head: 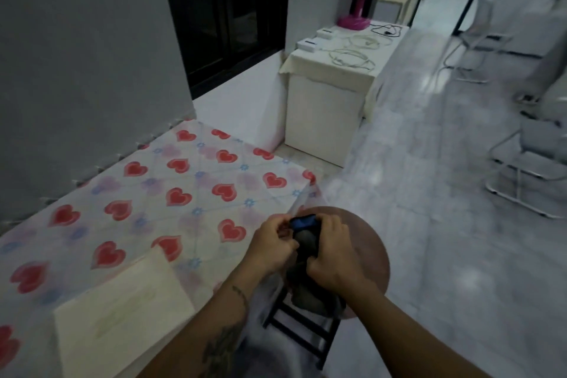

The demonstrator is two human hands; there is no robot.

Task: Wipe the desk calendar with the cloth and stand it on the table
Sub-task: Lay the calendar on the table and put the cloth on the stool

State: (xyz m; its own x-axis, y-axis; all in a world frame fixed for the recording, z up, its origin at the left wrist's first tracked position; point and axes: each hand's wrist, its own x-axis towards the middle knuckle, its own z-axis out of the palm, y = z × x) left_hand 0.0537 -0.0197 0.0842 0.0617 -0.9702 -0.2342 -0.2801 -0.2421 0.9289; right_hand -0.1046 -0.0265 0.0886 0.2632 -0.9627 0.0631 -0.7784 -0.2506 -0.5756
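The desk calendar (122, 310), a cream card, lies flat near the front edge of the table (190, 181), which has a heart-patterned cover. Right of the table, over a round brown stool (368, 239), both my hands grip a dark grey cloth (306, 241) with a blue edge. My left hand (271, 244) pinches its left side and my right hand (333, 253) closes over its right side. More grey fabric hangs below my hands onto the stool. The frame is motion-blurred.
A white cabinet (325, 107) with coiled cables and a pink fan (357, 9) stands beyond the table. A dark glass door (227, 9) is behind it. Metal-framed chairs (527, 169) stand on the tiled floor to the right. A grey wall borders the table's left.
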